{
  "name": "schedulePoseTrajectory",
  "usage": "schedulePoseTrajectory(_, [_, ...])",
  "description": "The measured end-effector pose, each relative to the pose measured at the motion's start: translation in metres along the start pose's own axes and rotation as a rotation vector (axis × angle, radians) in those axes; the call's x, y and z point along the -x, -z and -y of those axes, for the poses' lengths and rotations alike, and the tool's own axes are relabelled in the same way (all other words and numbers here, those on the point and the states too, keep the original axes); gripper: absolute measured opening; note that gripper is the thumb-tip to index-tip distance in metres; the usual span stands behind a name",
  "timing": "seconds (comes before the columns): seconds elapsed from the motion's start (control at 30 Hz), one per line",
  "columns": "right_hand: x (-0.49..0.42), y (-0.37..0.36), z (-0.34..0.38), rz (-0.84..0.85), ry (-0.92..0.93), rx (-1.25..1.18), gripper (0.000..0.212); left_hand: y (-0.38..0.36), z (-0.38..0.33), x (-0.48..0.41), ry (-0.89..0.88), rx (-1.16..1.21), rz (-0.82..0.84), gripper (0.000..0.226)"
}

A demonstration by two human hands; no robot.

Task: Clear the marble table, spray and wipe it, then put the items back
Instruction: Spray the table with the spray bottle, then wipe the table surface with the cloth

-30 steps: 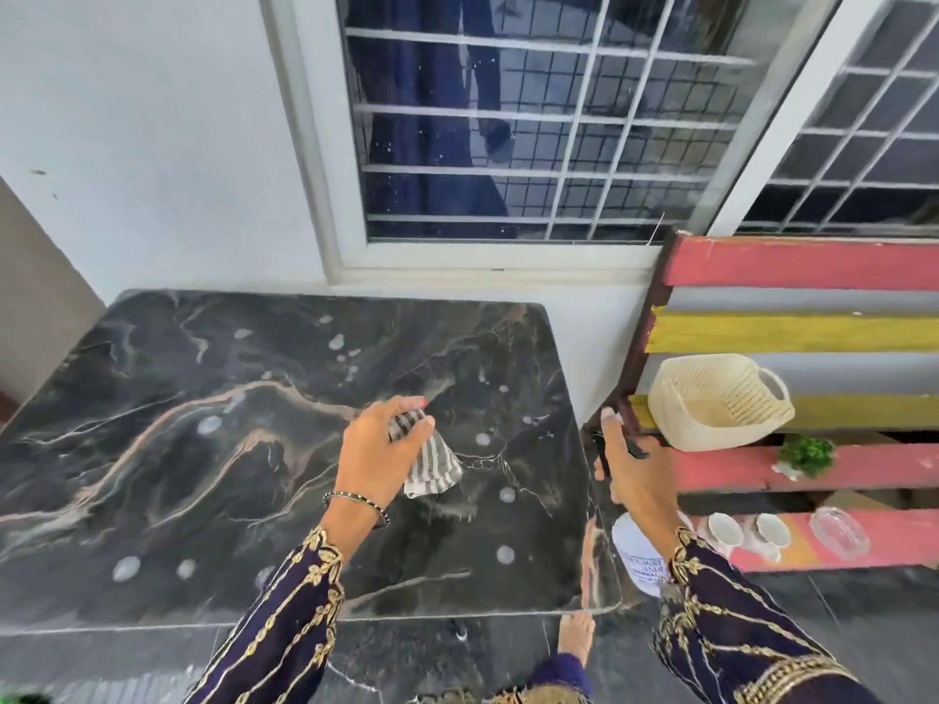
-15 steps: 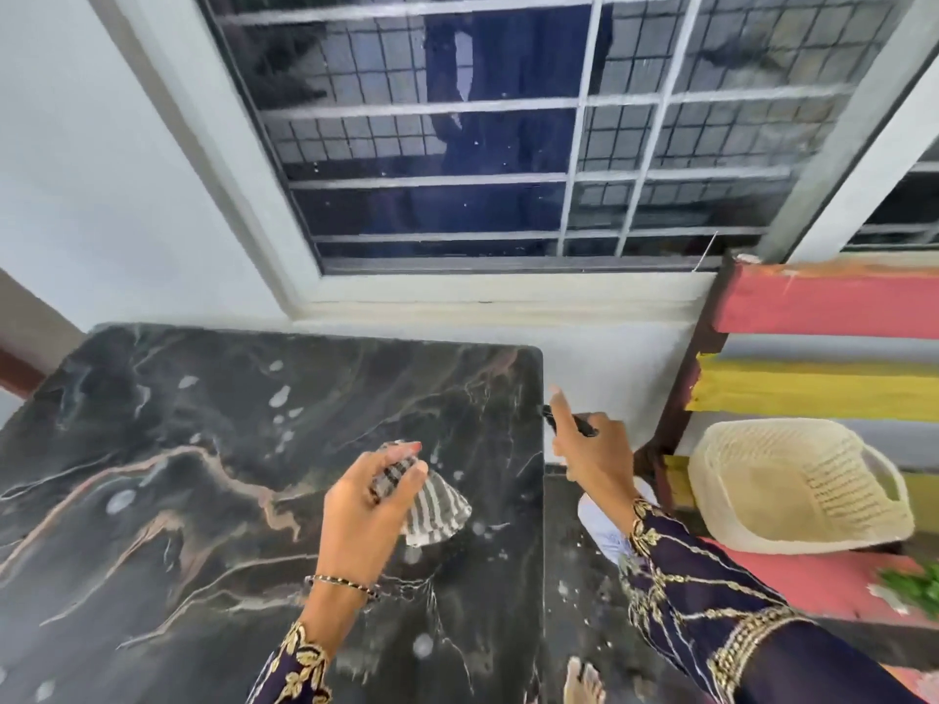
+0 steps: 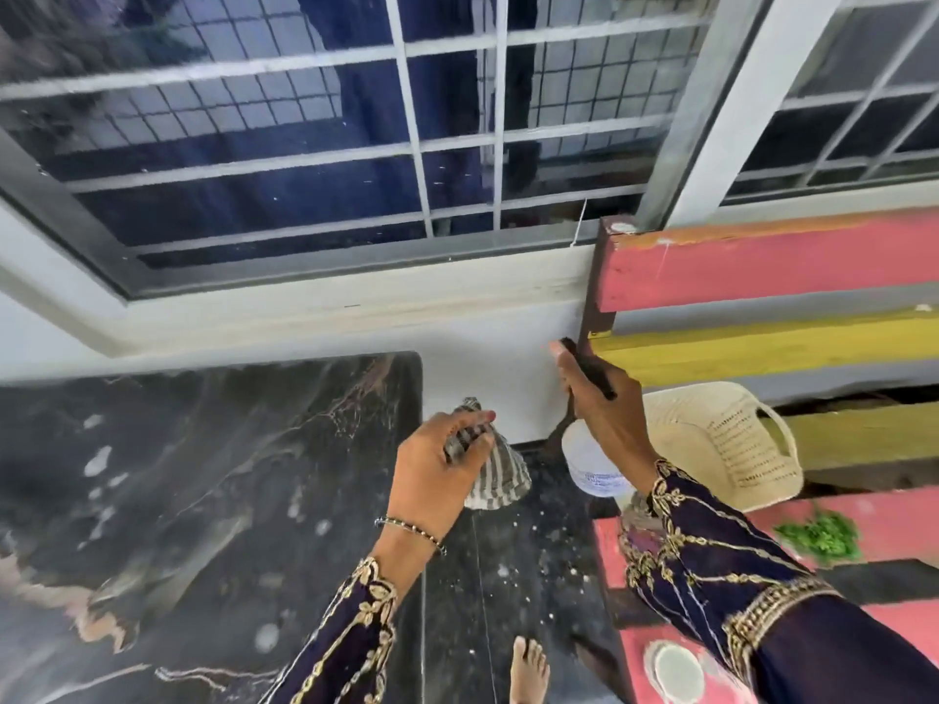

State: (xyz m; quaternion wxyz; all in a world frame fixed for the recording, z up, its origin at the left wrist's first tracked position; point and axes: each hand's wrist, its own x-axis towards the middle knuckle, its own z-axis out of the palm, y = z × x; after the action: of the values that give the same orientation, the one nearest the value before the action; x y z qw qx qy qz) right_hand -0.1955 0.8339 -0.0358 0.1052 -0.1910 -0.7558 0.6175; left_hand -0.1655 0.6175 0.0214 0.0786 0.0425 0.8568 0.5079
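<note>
The black marble table fills the lower left, its top dotted with pale wet spots. My left hand holds a grey-and-white striped cloth, which hangs just past the table's right edge. My right hand grips a spray bottle by its black trigger head; the white bottle body shows below my palm, in the gap between the table and the painted rack.
A slatted wooden rack in pink and yellow stands at the right, carrying a cream woven basket, a small green plant and a round glass piece. A barred window is behind. My bare foot is on the dark floor.
My view has swung right and closer. Both hands moved right: the cloth left the tabletop and now hangs past its edge, and the spray bottle rose beside the rack.
</note>
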Motion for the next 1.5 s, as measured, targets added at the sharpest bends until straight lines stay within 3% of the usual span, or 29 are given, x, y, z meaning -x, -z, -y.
schedulePoseTrajectory(0.17, [-0.037, 0.073, -0.032, 0.066, 0.053, 0.164, 0.024, -0.051, 0.002, -0.023, -0.009, -0.061, 0.089, 0.023])
schedulePoseTrajectory(0.23, [-0.048, 0.094, -0.055, 0.070, 0.070, 0.280, 0.019, -0.065, 0.010, -0.026, -0.009, -0.082, 0.106, 0.024])
schedulePoseTrajectory(0.37, [-0.068, 0.122, -0.103, 0.045, 0.023, 0.479, 0.038, -0.082, 0.028, -0.031, 0.029, -0.087, 0.117, 0.024])
schedulePoseTrajectory(0.47, [-0.075, 0.132, -0.136, 0.016, -0.043, 0.587, 0.039, -0.089, 0.039, -0.035, 0.055, -0.098, 0.120, 0.023])
schedulePoseTrajectory(0.8, [-0.044, 0.114, -0.192, -0.193, -0.153, 0.625, 0.060, -0.107, 0.060, -0.040, 0.100, -0.167, 0.154, 0.024])
schedulePoseTrajectory(1.17, [0.005, 0.121, -0.176, -0.226, -0.295, 0.506, 0.059, -0.096, 0.041, -0.013, 0.041, -0.165, 0.202, 0.030])
schedulePoseTrajectory(1.37, [0.069, 0.082, -0.120, -0.187, -0.185, 0.460, 0.045, -0.060, 0.021, 0.028, -0.108, -0.264, 0.290, 0.061])
schedulePoseTrajectory(1.5, [0.123, 0.031, -0.056, -0.023, -0.060, 0.383, 0.040, -0.015, 0.013, 0.066, -0.176, -0.372, 0.311, 0.076])
